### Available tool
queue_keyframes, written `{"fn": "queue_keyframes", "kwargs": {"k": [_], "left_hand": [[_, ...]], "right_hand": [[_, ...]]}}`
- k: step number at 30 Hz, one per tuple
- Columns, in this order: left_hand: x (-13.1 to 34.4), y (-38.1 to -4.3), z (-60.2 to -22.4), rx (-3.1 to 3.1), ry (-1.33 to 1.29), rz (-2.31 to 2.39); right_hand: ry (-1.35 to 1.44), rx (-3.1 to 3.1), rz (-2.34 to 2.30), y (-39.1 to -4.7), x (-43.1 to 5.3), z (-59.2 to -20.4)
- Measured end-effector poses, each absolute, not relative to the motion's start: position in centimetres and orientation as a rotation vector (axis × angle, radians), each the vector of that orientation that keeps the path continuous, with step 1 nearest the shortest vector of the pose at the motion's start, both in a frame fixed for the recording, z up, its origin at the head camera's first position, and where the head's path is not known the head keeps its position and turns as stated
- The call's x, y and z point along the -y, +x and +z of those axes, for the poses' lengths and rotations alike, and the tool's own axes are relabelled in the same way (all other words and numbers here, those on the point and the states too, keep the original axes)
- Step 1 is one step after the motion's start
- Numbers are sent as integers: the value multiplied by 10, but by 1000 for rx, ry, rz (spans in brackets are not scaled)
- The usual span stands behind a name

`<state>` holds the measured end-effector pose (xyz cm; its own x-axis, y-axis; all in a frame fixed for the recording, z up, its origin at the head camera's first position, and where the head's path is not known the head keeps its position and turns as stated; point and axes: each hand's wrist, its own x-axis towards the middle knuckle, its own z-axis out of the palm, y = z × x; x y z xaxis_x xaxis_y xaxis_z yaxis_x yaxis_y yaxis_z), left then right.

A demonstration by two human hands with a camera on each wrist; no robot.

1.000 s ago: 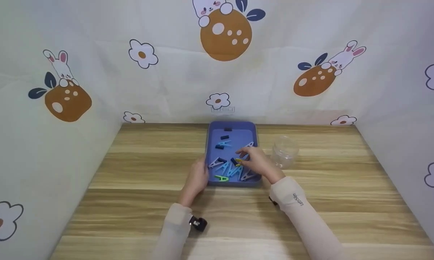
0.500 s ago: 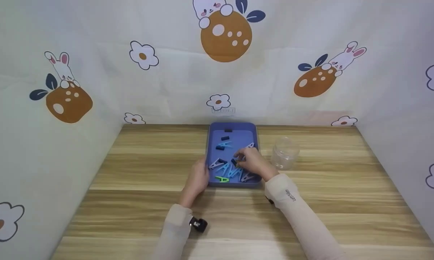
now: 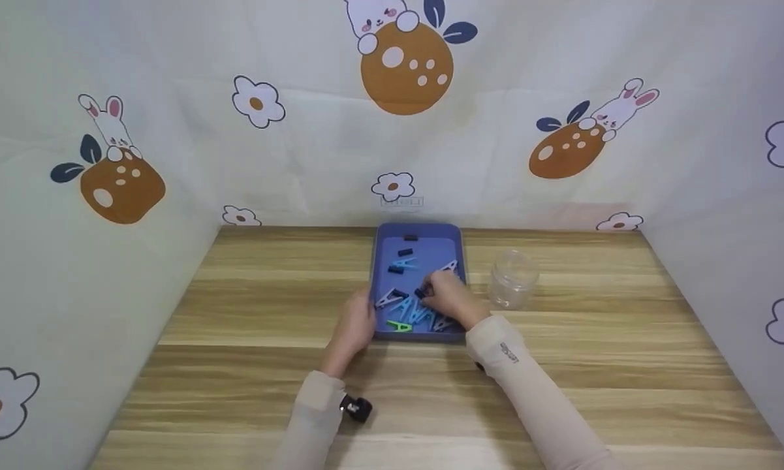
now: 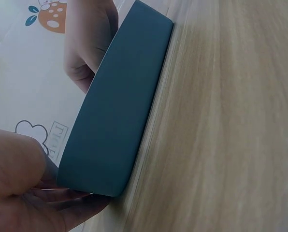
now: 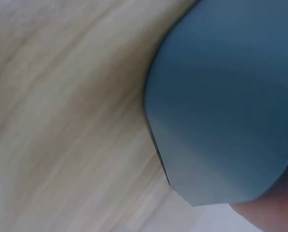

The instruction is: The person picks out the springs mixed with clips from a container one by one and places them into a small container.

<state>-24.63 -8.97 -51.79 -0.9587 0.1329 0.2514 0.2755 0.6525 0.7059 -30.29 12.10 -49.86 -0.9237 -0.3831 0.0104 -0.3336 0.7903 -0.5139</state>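
Note:
A blue tray holds several clothespins and small black cylinders. My left hand grips the tray's left side; in the left wrist view its thumb and fingers are around a tray corner. My right hand is inside the tray, fingers curled together over the spot where a yellow clothespin showed, which is now hidden by the hand. A black cylinder is right at its fingertips. Blue clothespins lie just below, with a green clothespin near the front. The right wrist view shows mainly the tray's outer wall.
A clear jar stands right of the tray on the wooden table. Behind the table and at both sides hangs a printed cloth. More black cylinders and a light-blue clothespin lie in the tray's far half.
My right hand has drawn its fingers together and down over the yellow clothespin, covering it, and its forearm has shifted left. My left hand keeps its hold on the tray.

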Motion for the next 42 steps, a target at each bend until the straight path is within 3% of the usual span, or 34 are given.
{"fn": "queue_keyframes", "kwargs": {"k": [24,42], "left_hand": [[91,-245,-524,2658,-386,-1173],[92,-246,-521,2684,-361,-1204]], "right_hand": [[-488,-2871,-948,-297,-119,-504],[-528,-2811,-1151,-291,-127,-478]]}}
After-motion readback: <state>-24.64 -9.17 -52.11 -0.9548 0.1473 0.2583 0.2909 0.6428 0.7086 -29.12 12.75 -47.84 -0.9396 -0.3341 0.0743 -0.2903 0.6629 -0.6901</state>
